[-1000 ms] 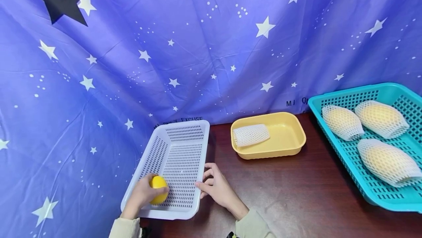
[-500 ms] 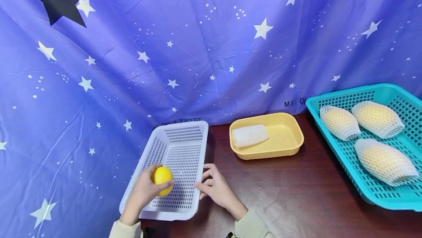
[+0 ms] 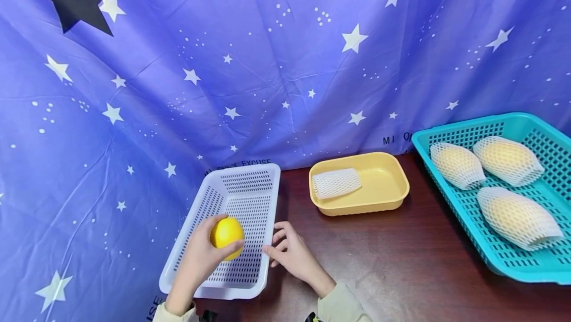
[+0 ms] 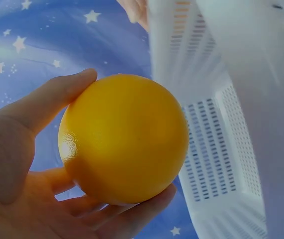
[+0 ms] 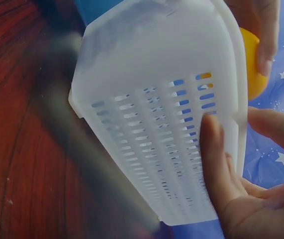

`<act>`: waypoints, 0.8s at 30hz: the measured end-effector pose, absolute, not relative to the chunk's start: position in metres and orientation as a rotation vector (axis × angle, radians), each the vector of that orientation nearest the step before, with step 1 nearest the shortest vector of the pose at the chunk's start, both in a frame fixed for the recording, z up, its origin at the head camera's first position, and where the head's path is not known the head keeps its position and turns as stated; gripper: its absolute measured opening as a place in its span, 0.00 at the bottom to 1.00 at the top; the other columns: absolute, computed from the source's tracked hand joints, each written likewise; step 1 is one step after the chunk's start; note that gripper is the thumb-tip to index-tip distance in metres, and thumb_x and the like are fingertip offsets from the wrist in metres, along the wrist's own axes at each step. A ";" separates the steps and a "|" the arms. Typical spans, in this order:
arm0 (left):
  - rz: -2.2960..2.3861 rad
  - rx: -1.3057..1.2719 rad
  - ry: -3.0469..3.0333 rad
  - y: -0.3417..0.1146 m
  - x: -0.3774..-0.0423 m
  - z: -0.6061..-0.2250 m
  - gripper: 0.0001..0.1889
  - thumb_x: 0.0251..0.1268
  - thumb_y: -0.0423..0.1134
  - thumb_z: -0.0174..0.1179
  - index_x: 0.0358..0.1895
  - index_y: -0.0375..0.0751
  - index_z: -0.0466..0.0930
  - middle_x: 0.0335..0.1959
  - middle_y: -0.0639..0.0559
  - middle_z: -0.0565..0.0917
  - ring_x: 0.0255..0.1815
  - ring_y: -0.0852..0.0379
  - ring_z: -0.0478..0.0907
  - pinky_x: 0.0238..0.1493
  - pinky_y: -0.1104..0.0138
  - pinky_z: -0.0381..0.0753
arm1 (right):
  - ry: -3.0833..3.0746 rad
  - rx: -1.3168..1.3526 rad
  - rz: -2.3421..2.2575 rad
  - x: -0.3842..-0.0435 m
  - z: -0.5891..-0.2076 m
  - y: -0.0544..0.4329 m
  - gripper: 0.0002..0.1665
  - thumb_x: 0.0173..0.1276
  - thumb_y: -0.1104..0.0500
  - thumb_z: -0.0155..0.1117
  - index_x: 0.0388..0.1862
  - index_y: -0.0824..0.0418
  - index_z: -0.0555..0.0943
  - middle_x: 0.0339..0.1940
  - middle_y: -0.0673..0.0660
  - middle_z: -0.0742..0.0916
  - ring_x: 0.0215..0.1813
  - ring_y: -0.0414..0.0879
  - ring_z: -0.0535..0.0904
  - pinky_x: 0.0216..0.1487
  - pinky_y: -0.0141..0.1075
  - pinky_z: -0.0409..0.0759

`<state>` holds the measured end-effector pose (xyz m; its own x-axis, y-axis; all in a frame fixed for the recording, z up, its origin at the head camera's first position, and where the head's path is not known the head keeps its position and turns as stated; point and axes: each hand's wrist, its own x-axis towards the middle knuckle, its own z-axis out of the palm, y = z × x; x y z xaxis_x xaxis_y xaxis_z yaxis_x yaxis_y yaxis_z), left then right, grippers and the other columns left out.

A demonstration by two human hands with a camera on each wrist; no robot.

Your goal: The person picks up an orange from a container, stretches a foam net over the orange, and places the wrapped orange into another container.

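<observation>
In the head view my left hand (image 3: 202, 250) holds an orange (image 3: 228, 235) above the white plastic basket (image 3: 275, 198), nearer its front end. The left wrist view shows the orange (image 4: 124, 139) with the thumb on one side and the fingers curled along the other. My right hand (image 3: 292, 255) pinches the basket's right rim. Seen from the right wrist, that hand (image 5: 253, 199) has one digit against the slotted outer wall and another at the rim's inner side. Part of the orange (image 5: 254, 67) shows beyond the rim.
Behind and right of my right hand, a yellow tray (image 3: 385, 181) holds a white foam net sleeve (image 3: 336, 183). Farther right, a teal basket (image 3: 531, 276) contains three yellowish fruits (image 3: 519, 218) in foam nets. A blue starry cloth (image 3: 267, 64) hangs close behind the containers.
My left hand has raised the orange from low in the white basket and carried it slightly right and away. The right hand stays on the rim.
</observation>
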<state>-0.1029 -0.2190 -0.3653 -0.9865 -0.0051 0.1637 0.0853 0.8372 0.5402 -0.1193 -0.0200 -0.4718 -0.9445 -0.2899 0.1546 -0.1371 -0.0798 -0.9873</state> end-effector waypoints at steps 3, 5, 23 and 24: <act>-0.874 -0.061 -2.832 -0.215 -0.101 -0.365 0.37 0.46 0.48 0.78 0.62 0.41 0.76 0.56 0.40 0.79 0.45 0.45 0.77 0.37 0.57 0.84 | 2.155 -0.462 -2.132 -0.120 -0.470 -0.019 0.28 0.67 0.57 0.68 0.58 0.69 0.68 0.42 0.63 0.79 0.29 0.51 0.83 0.31 0.44 0.86; -0.914 -0.070 -2.807 -0.211 -0.099 -0.365 0.37 0.46 0.48 0.79 0.62 0.42 0.76 0.56 0.41 0.79 0.46 0.45 0.77 0.38 0.57 0.84 | 2.241 -0.449 -2.087 -0.121 -0.468 -0.017 0.27 0.68 0.54 0.68 0.57 0.68 0.70 0.42 0.62 0.80 0.33 0.49 0.82 0.33 0.38 0.85; -1.110 -0.241 -2.646 -0.181 -0.092 -0.379 0.35 0.42 0.45 0.81 0.59 0.48 0.79 0.54 0.55 0.80 0.46 0.56 0.75 0.38 0.67 0.82 | 2.187 -0.511 -2.184 -0.117 -0.446 -0.007 0.24 0.75 0.50 0.59 0.59 0.66 0.74 0.49 0.58 0.83 0.48 0.48 0.82 0.50 0.32 0.82; -1.123 -0.252 -2.641 -0.180 -0.091 -0.380 0.35 0.42 0.45 0.81 0.59 0.48 0.79 0.54 0.55 0.80 0.46 0.56 0.75 0.38 0.66 0.82 | 2.168 -0.523 -2.189 -0.116 -0.445 -0.006 0.24 0.74 0.51 0.60 0.60 0.66 0.74 0.50 0.59 0.84 0.49 0.49 0.82 0.51 0.31 0.82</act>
<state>-0.0913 -0.1795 -0.3801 -0.9512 0.0572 0.3033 0.2581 0.6864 0.6799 -0.1164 -0.0063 -0.4454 -0.9439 -0.2439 0.2228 -0.2205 -0.0372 -0.9747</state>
